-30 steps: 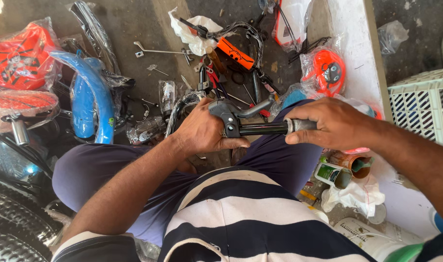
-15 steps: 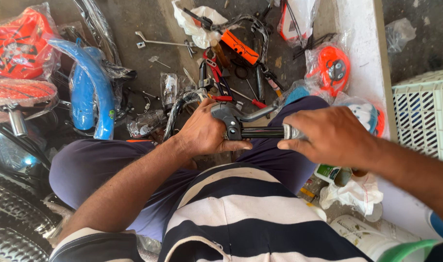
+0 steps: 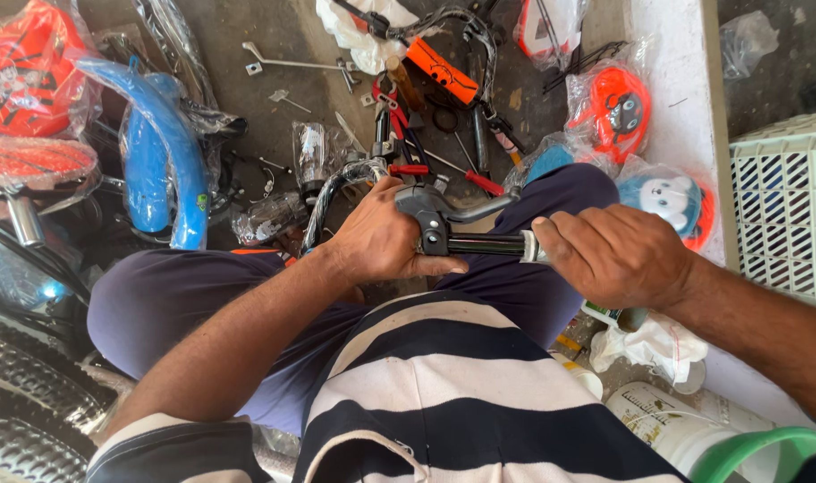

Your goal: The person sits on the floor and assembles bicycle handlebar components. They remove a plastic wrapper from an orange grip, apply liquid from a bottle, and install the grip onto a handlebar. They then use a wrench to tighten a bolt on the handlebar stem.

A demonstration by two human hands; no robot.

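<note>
I sit on the floor and hold a black bicycle handlebar [image 3: 479, 243] across my lap. My left hand [image 3: 383, 240] grips the bar beside the grey brake lever [image 3: 443, 213]. My right hand [image 3: 615, 255] is closed around the bar's right end, which it hides. The plastic-wrapped curve of the handlebar [image 3: 329, 192] runs up and away from my left hand.
Blue mudguards [image 3: 162, 161] and orange plastic parts [image 3: 28, 67] lie at left, tyres [image 3: 19, 402] lower left. Pliers, wrenches and an orange part [image 3: 441, 70] litter the floor ahead. A white crate [image 3: 783, 206] stands right; a white tub and green rim [image 3: 748, 452] sit lower right.
Both hands keep their hold on the handlebar; it sits slightly lower in view as my head has shifted. The grip looks the same.
</note>
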